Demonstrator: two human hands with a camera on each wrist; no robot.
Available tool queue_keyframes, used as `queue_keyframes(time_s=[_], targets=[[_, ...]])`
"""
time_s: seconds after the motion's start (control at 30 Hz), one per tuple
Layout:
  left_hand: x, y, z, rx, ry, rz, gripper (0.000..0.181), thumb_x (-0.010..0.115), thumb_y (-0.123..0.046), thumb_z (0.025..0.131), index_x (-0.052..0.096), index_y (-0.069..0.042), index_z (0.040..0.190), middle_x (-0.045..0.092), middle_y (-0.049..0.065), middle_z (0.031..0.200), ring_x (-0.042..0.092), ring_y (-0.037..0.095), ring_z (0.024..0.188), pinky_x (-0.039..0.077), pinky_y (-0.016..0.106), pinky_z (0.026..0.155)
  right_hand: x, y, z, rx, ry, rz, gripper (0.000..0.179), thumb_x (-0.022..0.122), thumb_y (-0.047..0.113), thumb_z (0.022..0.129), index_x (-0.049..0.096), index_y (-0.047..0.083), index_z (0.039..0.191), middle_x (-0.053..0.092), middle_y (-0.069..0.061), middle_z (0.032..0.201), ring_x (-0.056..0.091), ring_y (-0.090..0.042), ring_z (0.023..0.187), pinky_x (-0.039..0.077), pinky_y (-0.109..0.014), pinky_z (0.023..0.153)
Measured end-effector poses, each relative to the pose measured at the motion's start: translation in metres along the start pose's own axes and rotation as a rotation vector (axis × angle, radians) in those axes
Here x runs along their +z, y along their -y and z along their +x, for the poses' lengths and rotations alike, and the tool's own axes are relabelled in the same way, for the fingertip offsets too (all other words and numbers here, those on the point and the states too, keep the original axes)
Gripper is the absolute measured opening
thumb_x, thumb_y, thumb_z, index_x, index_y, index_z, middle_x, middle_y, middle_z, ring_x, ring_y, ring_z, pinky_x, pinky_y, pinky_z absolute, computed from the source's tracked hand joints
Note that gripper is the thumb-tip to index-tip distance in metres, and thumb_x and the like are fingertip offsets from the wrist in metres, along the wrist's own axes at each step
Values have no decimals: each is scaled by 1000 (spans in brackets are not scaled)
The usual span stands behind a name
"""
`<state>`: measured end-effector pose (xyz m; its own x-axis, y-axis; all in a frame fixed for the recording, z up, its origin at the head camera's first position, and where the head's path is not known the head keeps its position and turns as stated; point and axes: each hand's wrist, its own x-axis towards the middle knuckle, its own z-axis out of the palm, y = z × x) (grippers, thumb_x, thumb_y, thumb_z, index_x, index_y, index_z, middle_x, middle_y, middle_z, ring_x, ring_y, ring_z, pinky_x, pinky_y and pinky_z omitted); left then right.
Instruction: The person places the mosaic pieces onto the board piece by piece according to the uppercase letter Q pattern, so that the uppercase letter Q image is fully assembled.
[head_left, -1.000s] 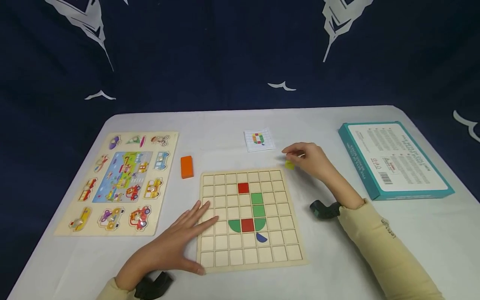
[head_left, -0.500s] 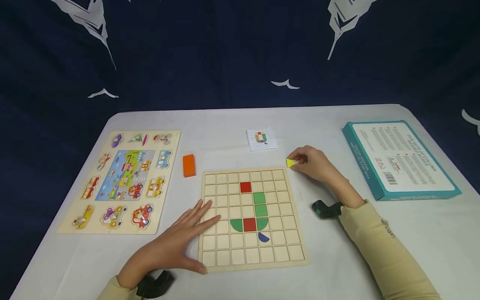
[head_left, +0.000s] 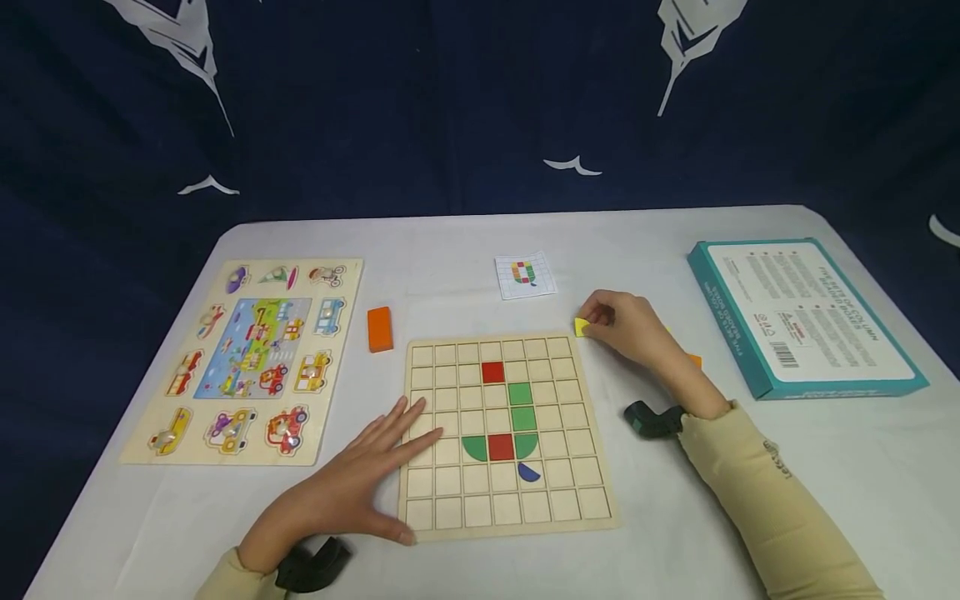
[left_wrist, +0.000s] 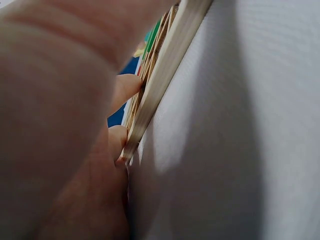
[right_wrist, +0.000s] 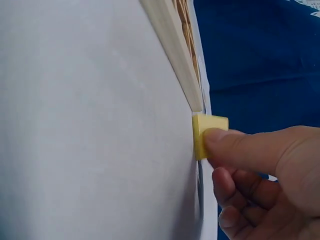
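Note:
Between thumb and fingers my right hand (head_left: pixel 626 327) pinches a small yellow tile (right_wrist: pixel 210 124), just off the far right corner of a wooden grid board (head_left: pixel 442 492). My left hand (head_left: pixel 360 475) lies spread along the board's left side, fingertips on its cells and thumb by the near corner. The board carries red tiles (head_left: pixel 501 447), green squares (head_left: pixel 520 394), green quarter-round tiles (head_left: pixel 474 448) and a blue rounded piece (head_left: pixel 528 472) lying askew. Behind the board lies a white card (head_left: pixel 510 287) printed with a coloured pattern.
An orange block (head_left: pixel 380 329) sits off the board's far left corner. Further left is a picture peg puzzle (head_left: pixel 330 417) of vehicles. A teal-edged box (head_left: pixel 810 317) lies at the right. An orange piece (head_left: pixel 696 360) shows partly behind my right wrist.
My right hand has drawn the yellow tile slightly nearer and holds it more plainly in view. The left hand keeps its place on the board. The head view has shifted a little.

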<state>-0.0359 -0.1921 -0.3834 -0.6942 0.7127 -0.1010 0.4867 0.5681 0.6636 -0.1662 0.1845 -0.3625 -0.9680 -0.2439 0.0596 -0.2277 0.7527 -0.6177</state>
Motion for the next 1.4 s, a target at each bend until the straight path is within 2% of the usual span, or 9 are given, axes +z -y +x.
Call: queue_keyframes(time_s=[0.13, 0.3, 0.43, 0.6, 0.7, 0.8, 0.9, 1.17, 1.4], targets=[[0, 1, 0, 8, -3, 6, 113, 81, -55, 56, 27, -21, 149, -2, 2, 156, -9, 22, 139, 4, 49, 108, -4, 2, -1, -5, -7, 14, 9, 66, -5, 80, 65, 2, 86, 59, -8, 77, 51, -23, 73, 41, -36, 67], [0, 1, 0, 17, -5, 10, 112, 80, -55, 56, 28, -21, 149, -2, 2, 156, -8, 22, 140, 4, 49, 108, -9, 6, -5, -19, -17, 40, 7, 63, -3, 84, 65, 1, 89, 60, -9, 79, 53, -23, 74, 44, -35, 68], [-1, 1, -1, 18, -10, 11, 112, 81, -53, 56, 28, -20, 149, -1, 4, 156, -8, 23, 140, 5, 49, 108, -8, 15, -7, -37, -20, 105, 8, 62, -2, 86, 65, 0, 93, 61, -10, 82, 55, -22, 75, 46, -29, 67], [-2, 0, -2, 24, -20, 2, 111, 80, -55, 57, 29, -19, 148, 1, 6, 156, -6, 25, 140, 7, 53, 107, 9, 34, -10, -45, 78, 266, 8, 61, -1, 88, 63, 0, 96, 59, -9, 82, 54, -21, 71, 46, -22, 62], [-2, 0, -2, 28, -19, -1, 110, 77, -58, 58, 29, -18, 149, 2, 6, 156, -6, 27, 140, 7, 53, 107, 22, 44, -11, -40, 156, 362, 8, 61, -1, 88, 62, 0, 95, 58, -9, 82, 54, -20, 70, 48, -23, 62], [-2, -1, -2, 30, -15, 0, 110, 76, -59, 58, 29, -18, 149, 1, 6, 156, -5, 27, 140, 6, 52, 108, 32, 50, -12, -50, 201, 402, 7, 61, -2, 87, 63, 0, 93, 58, -8, 80, 55, -20, 70, 48, -23, 63], [-2, -1, -2, 34, -12, -2, 110, 76, -59, 58, 29, -17, 148, 1, 7, 156, -5, 27, 140, 6, 52, 108, 38, 54, -11, -70, 218, 378, 7, 61, -4, 86, 63, 1, 91, 58, -6, 79, 54, -19, 72, 48, -24, 64], [-2, 0, -1, 47, -17, 0, 110, 77, -58, 58, 29, -17, 148, 1, 7, 156, -6, 27, 140, 6, 52, 107, 42, 60, -9, -191, 221, 182, 10, 60, -3, 84, 64, 5, 86, 57, 1, 73, 52, -14, 67, 45, -28, 62], [-1, 1, 0, 14, -1, 2, 112, 81, -54, 57, 28, -20, 149, -2, 2, 156, -9, 22, 139, 5, 50, 108, 43, 65, -11, -235, 219, 132, 11, 61, -5, 82, 64, 6, 83, 58, 4, 71, 52, -12, 65, 46, -28, 62]])
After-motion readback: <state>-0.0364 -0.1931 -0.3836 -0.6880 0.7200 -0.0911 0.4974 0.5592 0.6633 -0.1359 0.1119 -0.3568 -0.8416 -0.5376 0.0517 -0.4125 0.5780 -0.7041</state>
